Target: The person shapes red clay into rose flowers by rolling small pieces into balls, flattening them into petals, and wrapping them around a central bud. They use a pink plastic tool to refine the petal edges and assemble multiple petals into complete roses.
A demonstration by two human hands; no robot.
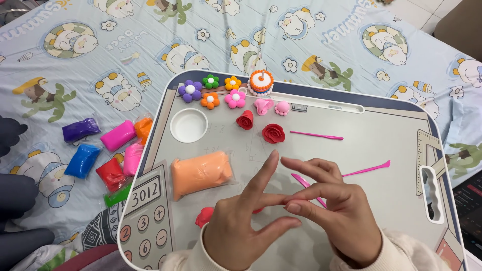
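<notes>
My left hand (241, 221) is over the near part of a white lap tray (311, 93), fingers spread and pointing up. My right hand (331, 216) meets it from the right, its thumb and fingers touching the left hand's outstretched finger. A sliver of red clay (258, 211) shows under the fingers, and a red clay lump (204, 217) lies just left of my left wrist. Whether either hand pinches clay is hidden. A bag of orange clay (201, 173) lies left of the hands. A pink modelling tool (301, 180) runs under my right fingers.
Two red clay roses (273, 133) and several clay flowers (235, 99) sit at the tray's far side with a small clay cake (261, 82). Two more pink tools (316, 135) lie on the right. A round white cup recess (189, 125) is nearby. Coloured clay packets (118, 135) lie on the bedsheet.
</notes>
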